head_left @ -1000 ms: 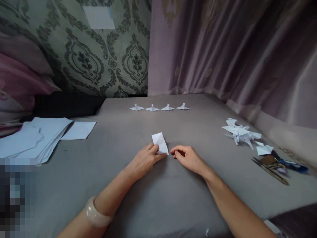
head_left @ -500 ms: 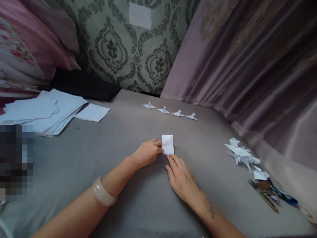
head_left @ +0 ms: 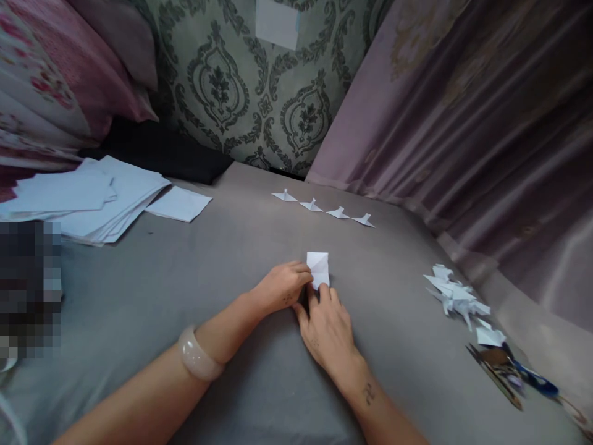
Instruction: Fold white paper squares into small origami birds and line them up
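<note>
A small white sheet of paper (head_left: 319,266) with crease lines lies on the grey cloth. My left hand (head_left: 286,285) reaches in from the left, its fingers closed on the sheet's lower left edge. From below, my right hand (head_left: 327,321) lays its fingertips on the bottom edge. Those fingers are stretched out, and the thumb stands apart to the left. The paper under my fingertips is partly hidden. Beyond it stand several folded white paper figures (head_left: 338,213) in a row.
Stacked white sheets (head_left: 134,185) lie at the left, with a smaller white sheet (head_left: 180,204) beside them. At the right is a pile of folded paper pieces (head_left: 456,293). Near it lie scissors (head_left: 537,378) with blue handles and a pointed tool (head_left: 495,377). Curtains (head_left: 417,123) hang behind.
My right hand has moved left and in closer to my left hand, its fingertips now over the paper's bottom edge. My left hand keeps its hold. The whole view has shifted slightly.
</note>
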`<state>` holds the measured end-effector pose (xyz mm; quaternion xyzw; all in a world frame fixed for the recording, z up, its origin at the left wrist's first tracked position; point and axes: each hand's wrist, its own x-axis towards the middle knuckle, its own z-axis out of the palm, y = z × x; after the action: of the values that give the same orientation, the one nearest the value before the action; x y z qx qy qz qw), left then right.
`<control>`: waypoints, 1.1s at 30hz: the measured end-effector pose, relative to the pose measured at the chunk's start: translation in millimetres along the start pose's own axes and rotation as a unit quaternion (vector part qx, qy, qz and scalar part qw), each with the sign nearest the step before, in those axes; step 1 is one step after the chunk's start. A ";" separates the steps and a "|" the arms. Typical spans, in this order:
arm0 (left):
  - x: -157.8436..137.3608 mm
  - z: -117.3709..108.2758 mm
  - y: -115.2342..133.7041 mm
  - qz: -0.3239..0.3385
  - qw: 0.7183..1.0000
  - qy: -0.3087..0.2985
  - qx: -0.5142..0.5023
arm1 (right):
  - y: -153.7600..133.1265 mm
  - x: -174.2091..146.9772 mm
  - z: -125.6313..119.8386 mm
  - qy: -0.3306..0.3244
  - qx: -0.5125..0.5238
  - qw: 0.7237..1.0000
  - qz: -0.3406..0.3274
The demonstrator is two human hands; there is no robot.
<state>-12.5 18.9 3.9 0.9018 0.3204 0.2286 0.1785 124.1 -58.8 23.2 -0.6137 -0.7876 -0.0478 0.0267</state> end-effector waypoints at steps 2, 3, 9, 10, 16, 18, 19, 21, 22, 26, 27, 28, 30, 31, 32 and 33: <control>-0.1 2.6 1.8 0.009 1.000 -0.019 -0.003 | 6.1 -5.4 1.9 0.009 0.024 1.000 -0.004; -0.5 3.8 1.9 0.009 1.000 -0.026 -0.004 | 9.5 -7.9 2.5 0.016 0.036 0.999 -0.007; -3.5 7.3 0.2 0.031 0.999 -0.035 0.023 | 26.7 -13.6 1.5 0.020 0.055 0.998 0.004; -4.0 7.3 0.6 0.038 0.998 -0.037 0.033 | 28.8 -14.2 1.2 0.016 0.053 0.998 0.012; -6.0 7.6 2.7 0.047 0.997 -0.034 0.051 | 44.7 -23.2 -0.2 0.014 0.074 0.997 0.029; -5.8 7.9 2.0 0.043 0.998 -0.025 0.038 | 53.8 -22.8 -0.3 0.009 0.110 0.993 0.033; -5.6 8.1 1.4 0.041 0.999 -0.020 0.025 | 59.1 -20.6 0.0 0.006 0.138 0.990 0.038; -4.8 8.6 -0.3 0.038 0.999 -0.003 -0.012 | 69.4 -12.0 1.8 -0.011 0.222 0.973 0.056; -4.4 8.9 -1.3 0.034 0.999 0.012 -0.033 | 73.6 -6.1 3.2 -0.020 0.274 0.958 0.077; -3.4 8.8 -4.6 -0.007 0.993 0.076 -0.090 | 79.1 19.6 10.6 0.049 0.421 0.887 0.184; -3.4 8.4 -5.2 -0.020 0.992 0.087 -0.094 | 78.0 24.9 12.2 0.063 0.433 0.879 0.189; -3.4 8.0 -5.8 -0.032 0.990 0.097 -0.094 | 76.4 29.4 13.7 0.070 0.440 0.876 0.185; -3.3 7.1 -7.2 -0.051 0.987 0.122 -0.090 | 73.0 36.3 16.8 0.076 0.438 0.878 0.179; -3.1 6.7 -7.9 -0.061 0.985 0.138 -0.086 | 71.4 38.9 18.7 0.076 0.432 0.881 0.178; -3.0 6.3 -8.5 -0.070 0.982 0.156 -0.082 | 69.9 40.9 20.8 0.075 0.427 0.884 0.177; -2.8 5.9 -8.8 -0.078 0.978 0.178 -0.076 | 68.4 42.4 23.1 0.073 0.425 0.886 0.173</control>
<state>-15.7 22.5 -6.0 0.8029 0.3979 0.3941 0.2042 180.3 1.1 7.3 -0.6648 -0.6099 0.2521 0.3499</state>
